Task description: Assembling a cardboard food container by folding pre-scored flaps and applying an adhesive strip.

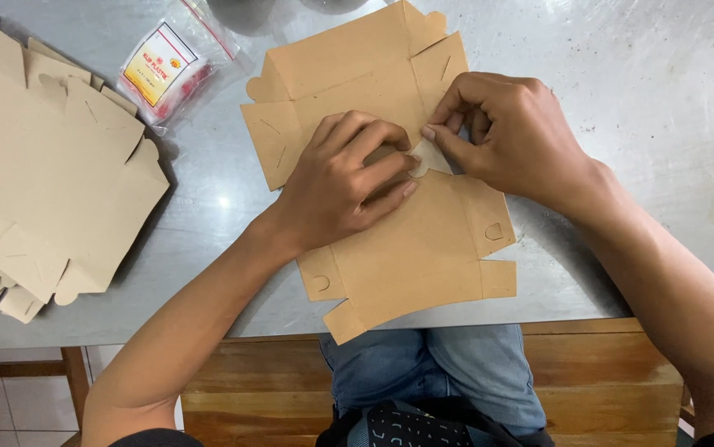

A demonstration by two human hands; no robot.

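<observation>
- Flat brown cardboard box blank (pixel 411 248) lies mid-table (pixel 622 99), near edge overhanging.
- Left hand (pixel 344 178) presses on it, fingers curled.
- Right hand (pixel 510 136) pinches a small tab (pixel 430 157).
- Stack of blanks (pixel 42 165) lies left.

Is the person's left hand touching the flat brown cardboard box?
Touching. The head view shows the left hand lying on the flat cardboard box, its fingers pressed onto the board with no gap, next to the right hand.
</observation>
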